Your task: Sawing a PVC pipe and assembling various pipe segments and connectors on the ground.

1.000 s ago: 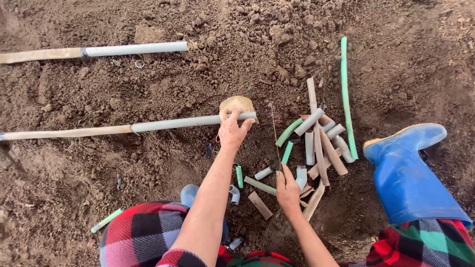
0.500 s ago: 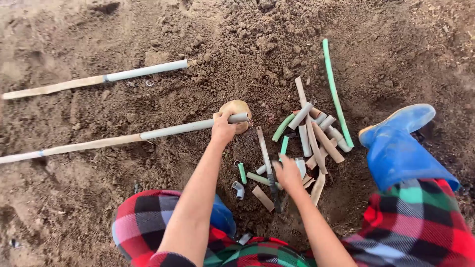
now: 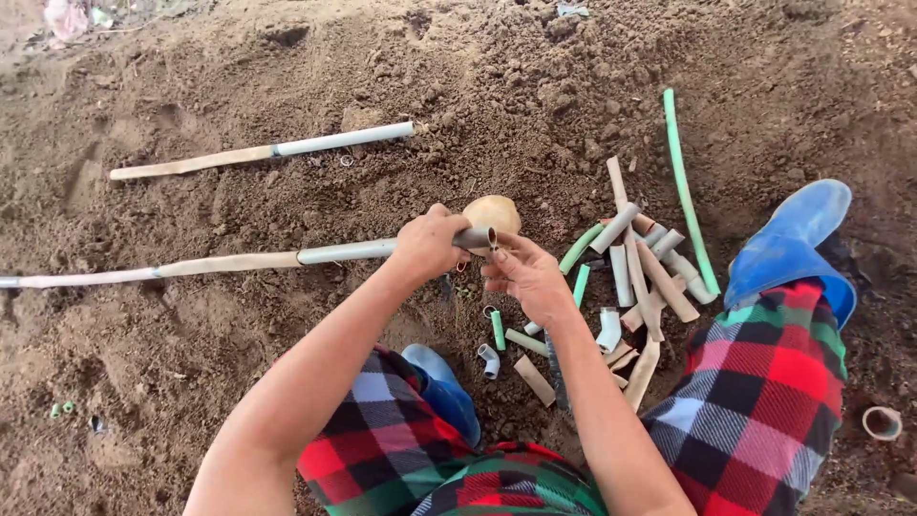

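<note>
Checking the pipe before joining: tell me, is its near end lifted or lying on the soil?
Lifted: the left hand grips the pipe near its open end, above the soil; the right hand is at that end.

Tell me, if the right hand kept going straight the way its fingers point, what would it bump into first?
The right hand points up-left at the open end of the long pipe that the left hand grips, so it would probably meet that pipe end first; the tan round thing lies just beyond.
</note>
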